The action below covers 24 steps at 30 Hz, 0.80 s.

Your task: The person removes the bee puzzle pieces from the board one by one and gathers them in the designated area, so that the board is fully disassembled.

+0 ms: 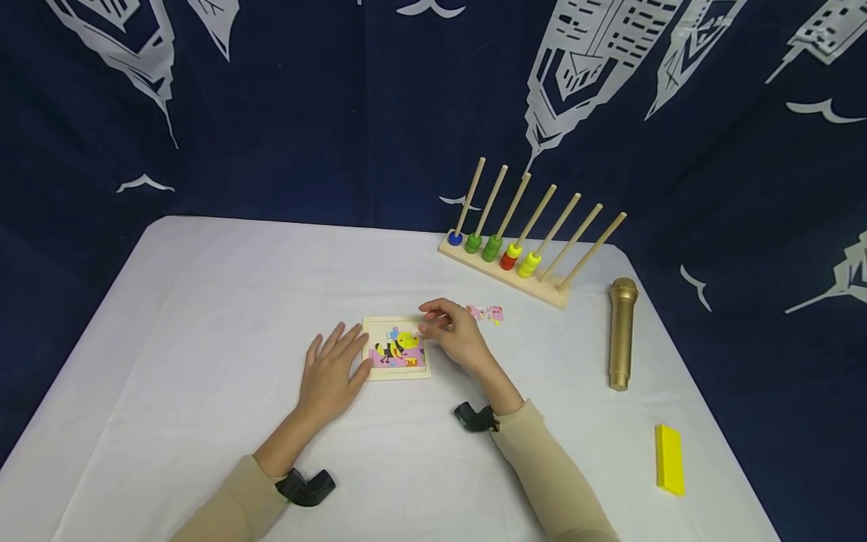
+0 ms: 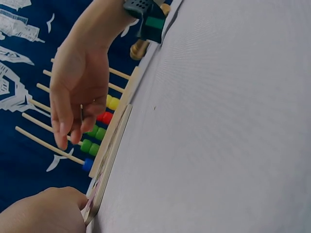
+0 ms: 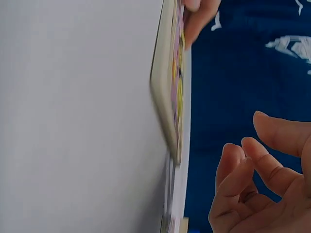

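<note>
A small wooden tray puzzle [image 1: 400, 375] with a bee picture lies on the white table. Its upper area shows bare wood. My left hand [image 1: 335, 376] is spread flat at the tray's left side, its thumb and fingers touching the frame. Over the upper right corner of the tray, my right hand [image 1: 460, 339] hovers with bent fingers. In the left wrist view, a thin puzzle piece [image 2: 81, 112], seen edge-on, is pinched between the right hand's fingers; its face is hidden. Pink puzzle pieces [image 1: 486, 313] lie just beyond the right hand.
A wooden peg rack [image 1: 501, 275] with coloured beads stands at the back right. A gold microphone [image 1: 621, 335] and a yellow block [image 1: 669, 459] lie along the right side. Behind the table [image 1: 203, 316] hangs a dark blue printed cloth [image 1: 284, 120].
</note>
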Each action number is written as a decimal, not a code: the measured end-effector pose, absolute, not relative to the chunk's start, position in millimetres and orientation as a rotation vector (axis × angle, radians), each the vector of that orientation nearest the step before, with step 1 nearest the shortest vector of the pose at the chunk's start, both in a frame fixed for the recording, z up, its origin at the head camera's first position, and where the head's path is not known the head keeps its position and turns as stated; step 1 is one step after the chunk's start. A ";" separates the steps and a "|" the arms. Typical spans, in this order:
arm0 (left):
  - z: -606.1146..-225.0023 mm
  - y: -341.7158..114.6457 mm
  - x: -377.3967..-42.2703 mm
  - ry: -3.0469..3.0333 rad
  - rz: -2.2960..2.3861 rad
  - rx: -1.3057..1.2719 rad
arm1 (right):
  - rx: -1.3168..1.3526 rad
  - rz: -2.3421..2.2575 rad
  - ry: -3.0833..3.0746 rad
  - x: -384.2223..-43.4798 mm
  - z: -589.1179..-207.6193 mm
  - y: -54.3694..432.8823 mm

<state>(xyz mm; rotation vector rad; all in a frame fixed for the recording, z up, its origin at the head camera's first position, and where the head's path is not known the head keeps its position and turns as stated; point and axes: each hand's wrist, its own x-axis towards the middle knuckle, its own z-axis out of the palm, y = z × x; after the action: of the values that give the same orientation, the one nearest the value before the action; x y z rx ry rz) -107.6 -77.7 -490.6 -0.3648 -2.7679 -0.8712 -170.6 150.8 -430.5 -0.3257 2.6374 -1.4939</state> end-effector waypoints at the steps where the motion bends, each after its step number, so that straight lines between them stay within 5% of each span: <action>1: -490.8 -77.4 -108.0 -2.770 -0.867 -0.361 | -0.340 -1.492 2.629 -170.1 -430.3 146.8; 24: -489.0 -77.6 -109.4 -2.780 -0.836 -0.344 | -0.445 -1.414 2.627 -168.4 -444.8 116.1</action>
<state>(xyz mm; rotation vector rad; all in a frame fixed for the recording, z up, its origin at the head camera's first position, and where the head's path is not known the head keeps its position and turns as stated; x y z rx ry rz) -109.4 -77.6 -489.0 -0.3436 -2.7798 -0.8361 -168.4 116.1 -444.8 -0.4448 2.6267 -1.4144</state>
